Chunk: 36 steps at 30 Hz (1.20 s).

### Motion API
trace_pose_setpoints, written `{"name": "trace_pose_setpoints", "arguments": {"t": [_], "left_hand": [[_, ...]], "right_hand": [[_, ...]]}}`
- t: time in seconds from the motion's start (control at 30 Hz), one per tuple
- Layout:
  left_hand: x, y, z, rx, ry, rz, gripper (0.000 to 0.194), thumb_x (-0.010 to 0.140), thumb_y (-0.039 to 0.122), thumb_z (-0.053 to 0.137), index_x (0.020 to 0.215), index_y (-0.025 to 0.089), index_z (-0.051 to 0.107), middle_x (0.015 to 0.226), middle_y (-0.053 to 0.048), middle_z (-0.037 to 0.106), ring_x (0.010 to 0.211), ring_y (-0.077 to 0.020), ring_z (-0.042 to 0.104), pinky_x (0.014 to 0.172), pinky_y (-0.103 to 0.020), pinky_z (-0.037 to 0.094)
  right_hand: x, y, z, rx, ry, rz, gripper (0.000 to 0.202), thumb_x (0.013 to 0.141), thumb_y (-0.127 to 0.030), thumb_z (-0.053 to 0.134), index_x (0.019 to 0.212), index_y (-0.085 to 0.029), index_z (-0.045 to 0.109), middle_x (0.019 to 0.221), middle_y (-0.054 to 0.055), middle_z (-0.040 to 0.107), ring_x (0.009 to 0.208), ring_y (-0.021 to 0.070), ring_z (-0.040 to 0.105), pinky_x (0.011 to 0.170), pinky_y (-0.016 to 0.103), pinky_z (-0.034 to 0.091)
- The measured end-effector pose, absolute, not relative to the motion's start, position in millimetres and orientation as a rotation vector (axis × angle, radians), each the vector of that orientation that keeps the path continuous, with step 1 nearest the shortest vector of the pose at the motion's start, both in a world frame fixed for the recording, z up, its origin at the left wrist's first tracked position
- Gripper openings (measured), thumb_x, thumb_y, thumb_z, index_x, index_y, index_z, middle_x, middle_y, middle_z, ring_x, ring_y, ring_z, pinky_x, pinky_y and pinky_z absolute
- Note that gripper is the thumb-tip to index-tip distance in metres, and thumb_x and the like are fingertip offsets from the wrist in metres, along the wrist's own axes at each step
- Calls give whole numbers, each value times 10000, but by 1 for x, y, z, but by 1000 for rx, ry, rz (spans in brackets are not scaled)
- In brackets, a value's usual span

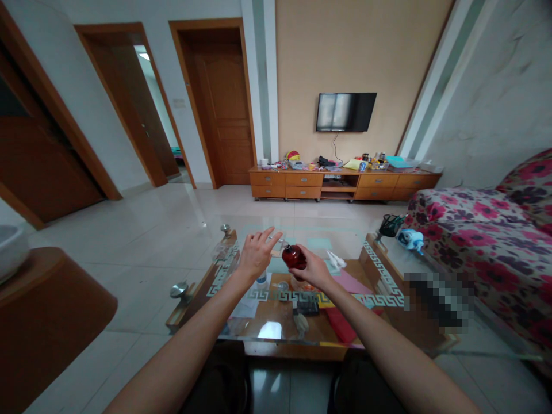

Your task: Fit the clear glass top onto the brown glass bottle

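A dark reddish-brown bottle (294,258) is tilted over the glass table, its narrow mouth toward the upper left. My right hand (313,269) is wrapped round its body. Just left of the mouth, my left hand (256,250) hovers with its fingers stretched and apart. Something thin and pale shows by its fingertips, too faint to name. Below the hands, the glass tabletop (276,336) has a Greek-key border. A white object (336,260) lies to the right of the bottle.
Under the glass lie papers, a red item (340,325) and a dark box (307,308). A flowered sofa (483,230) stands on the right, with a black mesh basket (390,225) near it. A brown stand (52,305) is at left. A long cabinet (302,185) lines the far wall.
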State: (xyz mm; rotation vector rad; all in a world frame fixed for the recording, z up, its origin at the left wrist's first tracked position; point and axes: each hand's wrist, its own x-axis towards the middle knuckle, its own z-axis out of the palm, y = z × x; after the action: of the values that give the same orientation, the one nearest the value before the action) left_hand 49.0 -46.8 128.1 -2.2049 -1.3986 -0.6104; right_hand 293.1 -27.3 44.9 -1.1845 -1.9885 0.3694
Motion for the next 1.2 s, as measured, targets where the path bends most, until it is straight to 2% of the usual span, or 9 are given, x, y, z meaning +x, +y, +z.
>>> {"name": "trace_pose_setpoints", "arguments": {"t": [0.8,1.2], "left_hand": [[52,-50,134,-2220,-1375,-568,683,914,59,528,1530,355,536,1624,-75,508,1242,-310,591,1028,-505,431],[53,-50,135,-2222,-1368,-554,677,915,69,543,1528,357,532,1633,-71,497,1242,-309,586,1003,-479,434]], "right_hand": [[295,-29,45,-1215,-1975,388,933,728,-423,883,1559,-310,474,1403,87,687,1217,337,692,1048,500,540],[296,-28,43,-1222,-1963,392,947,720,-410,890,1563,-304,472,1406,86,687,1216,330,694,1053,494,536]]}}
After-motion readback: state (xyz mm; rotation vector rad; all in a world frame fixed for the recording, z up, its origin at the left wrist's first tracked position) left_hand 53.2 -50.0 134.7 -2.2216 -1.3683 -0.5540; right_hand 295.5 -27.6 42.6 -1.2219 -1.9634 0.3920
